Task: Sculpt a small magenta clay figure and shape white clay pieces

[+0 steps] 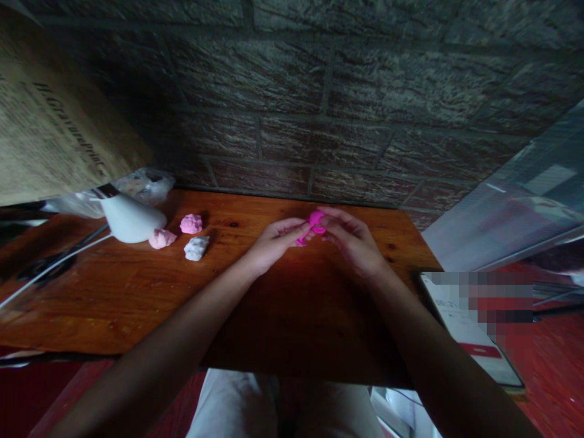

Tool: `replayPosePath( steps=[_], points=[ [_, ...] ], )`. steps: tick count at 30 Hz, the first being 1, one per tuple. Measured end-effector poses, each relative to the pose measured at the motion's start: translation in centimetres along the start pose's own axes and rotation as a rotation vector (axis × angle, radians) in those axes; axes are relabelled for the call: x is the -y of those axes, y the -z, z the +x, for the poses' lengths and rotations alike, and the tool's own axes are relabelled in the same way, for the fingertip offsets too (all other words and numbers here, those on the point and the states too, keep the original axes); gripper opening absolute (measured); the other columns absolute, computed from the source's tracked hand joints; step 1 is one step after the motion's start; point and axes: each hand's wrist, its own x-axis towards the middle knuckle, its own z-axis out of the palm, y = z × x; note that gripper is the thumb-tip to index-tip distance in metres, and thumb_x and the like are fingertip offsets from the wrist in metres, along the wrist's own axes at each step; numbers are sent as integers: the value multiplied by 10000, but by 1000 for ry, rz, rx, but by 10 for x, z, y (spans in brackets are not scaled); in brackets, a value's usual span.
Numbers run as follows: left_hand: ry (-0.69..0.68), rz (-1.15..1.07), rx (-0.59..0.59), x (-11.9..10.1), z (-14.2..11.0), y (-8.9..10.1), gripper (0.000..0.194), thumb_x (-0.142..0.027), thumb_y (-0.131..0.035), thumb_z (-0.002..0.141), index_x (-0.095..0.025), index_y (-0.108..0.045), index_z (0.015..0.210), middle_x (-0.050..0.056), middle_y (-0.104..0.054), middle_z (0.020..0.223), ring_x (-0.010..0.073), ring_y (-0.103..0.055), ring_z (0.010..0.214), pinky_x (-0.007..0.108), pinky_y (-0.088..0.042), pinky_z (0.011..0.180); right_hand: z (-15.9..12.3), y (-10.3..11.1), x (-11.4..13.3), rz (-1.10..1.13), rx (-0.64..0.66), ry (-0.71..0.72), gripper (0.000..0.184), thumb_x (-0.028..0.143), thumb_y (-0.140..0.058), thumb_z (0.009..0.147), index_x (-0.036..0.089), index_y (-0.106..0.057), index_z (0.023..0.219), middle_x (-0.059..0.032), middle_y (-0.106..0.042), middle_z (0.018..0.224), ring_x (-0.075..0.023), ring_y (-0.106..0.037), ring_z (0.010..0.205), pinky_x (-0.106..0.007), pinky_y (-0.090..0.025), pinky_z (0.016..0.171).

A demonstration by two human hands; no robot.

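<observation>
Above the wooden table, both hands meet on a bright magenta piece of modelling clay. It has a rounded lump with a thin strip trailing down to the left. My left hand pinches the strip between thumb and fingers. From the other side, the thumb and fingers of my right hand close on the rounded part. Left of the hands lie three crumpled lumps: a pink lump, a pale pink lump and a white lump.
A white lamp base with a cable stands at the left, below a newsprint-patterned lampshade. Clear plastic wrapping lies behind it. A phone or tablet sits at the right. The brick wall rises behind the wooden table.
</observation>
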Motion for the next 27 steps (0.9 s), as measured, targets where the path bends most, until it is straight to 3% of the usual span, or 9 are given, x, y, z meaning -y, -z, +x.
replayPosePath(
  steps=[6,16,27],
  points=[
    [-103,111,-48,-2,0,-2,329,-377,-841,713,-140,-756,925,58,-762,914,152,-666,804,286,-522,751,-1,-1,-1,-4,15,-5,337,424,-826,717,297,-771,1024,-11,-779,1032,-174,-674,888,-307,-509,760],
    [-166,224,-51,1,-1,-3,316,-411,-796,757,-140,-742,909,60,-759,895,150,-670,756,287,-548,716,-1,-2,0,-39,5,31,292,444,-756,795,329,-764,1063,-6,-767,1124,-196,-679,979,-330,-520,795],
    [-201,240,-55,4,-1,-4,310,-414,-779,776,-139,-750,916,69,-761,914,158,-681,796,282,-557,725,0,-1,-1,-31,-16,22,297,461,-809,745,298,-785,992,-18,-783,1012,-186,-682,900,-324,-507,771]
  ],
)
